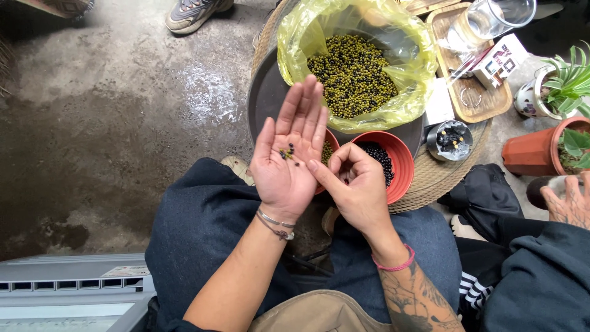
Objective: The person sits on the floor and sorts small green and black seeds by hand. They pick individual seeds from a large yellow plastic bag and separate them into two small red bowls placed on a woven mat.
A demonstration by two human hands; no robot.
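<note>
My left hand (287, 154) is held flat, palm up, with a few small dark and green beans (286, 152) resting near the base of the fingers. My right hand (356, 184) is beside it, fingers curled, its index fingertip touching the edge of the left palm; whether it pinches a bean I cannot tell. Under the hands stand two red bowls: one (399, 161) holds black beans, the other (332, 142) is mostly hidden and shows greenish beans. Behind them a yellow plastic bag (399, 61) lies open with mixed green and black beans (351, 74) inside.
The bag sits on a dark round tray (265, 98) over a woven mat (439, 175). A wooden tray (485, 98) with a glass jar, a small metal cup (453, 140), potted plants (541, 147), another person's hand (568, 200) and a shoe (193, 13) are around on the concrete floor.
</note>
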